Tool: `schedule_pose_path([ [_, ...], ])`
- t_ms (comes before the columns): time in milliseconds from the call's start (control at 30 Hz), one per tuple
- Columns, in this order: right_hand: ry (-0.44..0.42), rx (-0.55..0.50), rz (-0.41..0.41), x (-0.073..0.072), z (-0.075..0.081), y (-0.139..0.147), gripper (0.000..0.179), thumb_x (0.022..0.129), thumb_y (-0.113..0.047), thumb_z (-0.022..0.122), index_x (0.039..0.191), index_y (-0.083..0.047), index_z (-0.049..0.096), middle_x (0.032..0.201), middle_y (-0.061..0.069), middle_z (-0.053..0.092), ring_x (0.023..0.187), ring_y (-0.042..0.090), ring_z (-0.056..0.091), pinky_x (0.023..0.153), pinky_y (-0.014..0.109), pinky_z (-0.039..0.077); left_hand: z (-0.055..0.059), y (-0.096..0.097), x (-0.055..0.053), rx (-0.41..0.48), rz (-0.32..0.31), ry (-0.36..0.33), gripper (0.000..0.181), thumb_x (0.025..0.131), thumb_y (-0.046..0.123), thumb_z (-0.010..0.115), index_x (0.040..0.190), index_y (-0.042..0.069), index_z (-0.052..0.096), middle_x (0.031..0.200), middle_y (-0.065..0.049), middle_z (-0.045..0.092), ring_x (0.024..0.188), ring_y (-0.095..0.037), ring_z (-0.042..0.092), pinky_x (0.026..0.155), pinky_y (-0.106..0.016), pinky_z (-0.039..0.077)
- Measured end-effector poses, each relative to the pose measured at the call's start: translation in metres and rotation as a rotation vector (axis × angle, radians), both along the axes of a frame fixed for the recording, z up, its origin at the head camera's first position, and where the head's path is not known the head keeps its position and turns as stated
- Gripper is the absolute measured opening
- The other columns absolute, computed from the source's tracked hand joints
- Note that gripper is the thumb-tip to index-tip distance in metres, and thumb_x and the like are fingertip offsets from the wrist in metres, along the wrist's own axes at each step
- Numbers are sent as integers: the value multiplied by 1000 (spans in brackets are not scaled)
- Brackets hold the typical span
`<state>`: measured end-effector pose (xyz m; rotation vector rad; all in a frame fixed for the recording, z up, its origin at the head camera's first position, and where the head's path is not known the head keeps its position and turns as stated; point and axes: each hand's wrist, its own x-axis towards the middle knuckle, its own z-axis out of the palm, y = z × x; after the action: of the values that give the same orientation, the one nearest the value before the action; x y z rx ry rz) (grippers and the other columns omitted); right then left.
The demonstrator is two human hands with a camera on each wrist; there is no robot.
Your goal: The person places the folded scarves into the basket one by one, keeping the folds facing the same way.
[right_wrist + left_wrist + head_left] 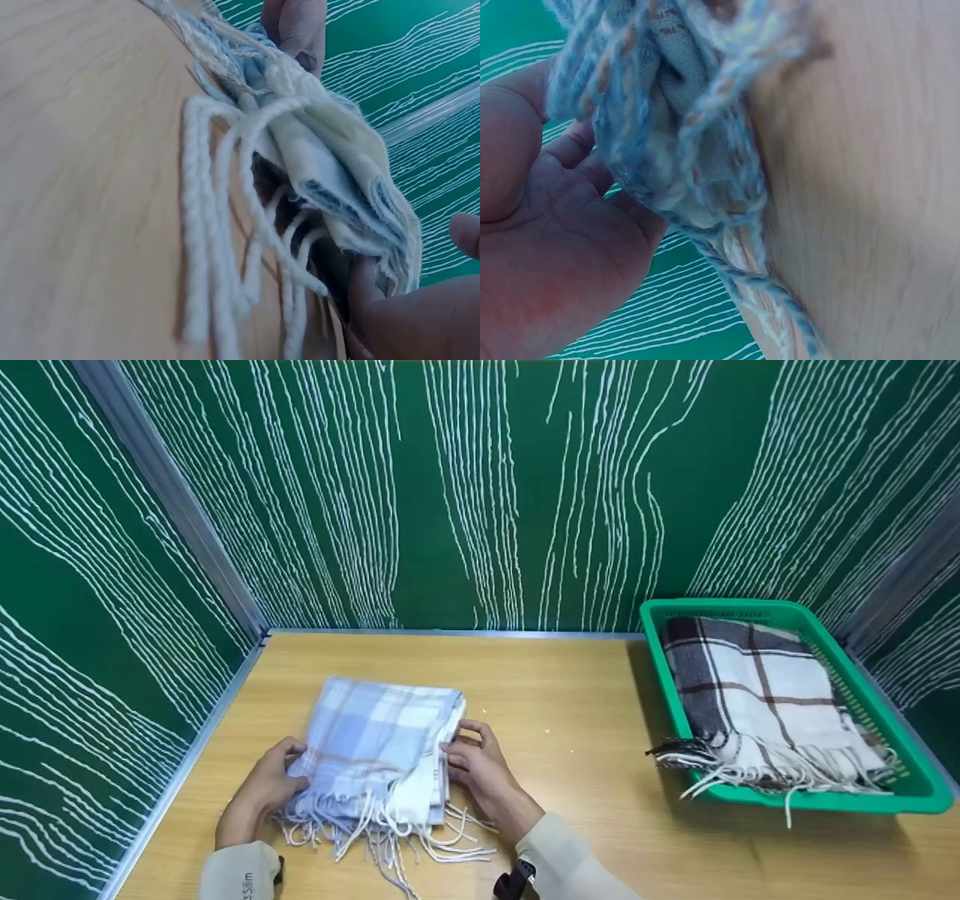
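Observation:
A light blue and white plaid scarf (375, 735), folded into a thick bundle, lies on the table with its fringe (390, 825) toward me. My left hand (262, 791) holds its left edge, the thumb near the front corner; the left wrist view shows this hand (562, 217) with fingers partly hidden behind the cloth. At the right edge, my right hand (491, 780) touches the folded layers. In the right wrist view, fingers (364, 296) reach under those layers, while the thumb (466, 234) stands apart from the cloth.
A green plastic basket (667, 660) stands at the right on the wooden table (555, 780). Inside it lies a folded brown and white plaid scarf (795, 690), its fringe hanging over the front rim. Green panels (570, 495) with white wavy lines enclose the back and sides.

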<state>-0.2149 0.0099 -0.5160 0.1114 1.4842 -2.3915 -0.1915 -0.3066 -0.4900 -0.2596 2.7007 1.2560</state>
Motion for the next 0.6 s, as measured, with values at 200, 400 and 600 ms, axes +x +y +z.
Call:
schedule_pose_path([
  [200, 16, 61, 38, 2, 2, 3, 67, 95, -5, 63, 155, -4, 32, 101, 6, 61, 81, 13, 62, 81, 29, 58, 2, 0, 4, 30, -20, -3, 36, 90, -17, 61, 123, -6, 53, 152, -39, 45, 145, -59, 36, 119, -70, 30],
  [400, 33, 147, 69, 3, 4, 9, 65, 97, -10, 60, 158, -9, 37, 112, 12, 63, 93, 19, 66, 86, 33, 58, 2, -1, 9, 84, -21, -20, 34, 88, -10, 65, 119, -4, 54, 141, -32, 54, 135, -51, 49, 114, -65, 39],
  [600, 47, 191, 106, 2, 5, 18, 65, 98, -10, 61, 159, -10, 38, 128, 21, 61, 104, 27, 69, 91, 39, 59, 0, -4, 8, 171, -29, 25, 23, 96, 3, 68, 114, -6, 57, 123, -20, 60, 120, -35, 57, 99, -39, 48],
])
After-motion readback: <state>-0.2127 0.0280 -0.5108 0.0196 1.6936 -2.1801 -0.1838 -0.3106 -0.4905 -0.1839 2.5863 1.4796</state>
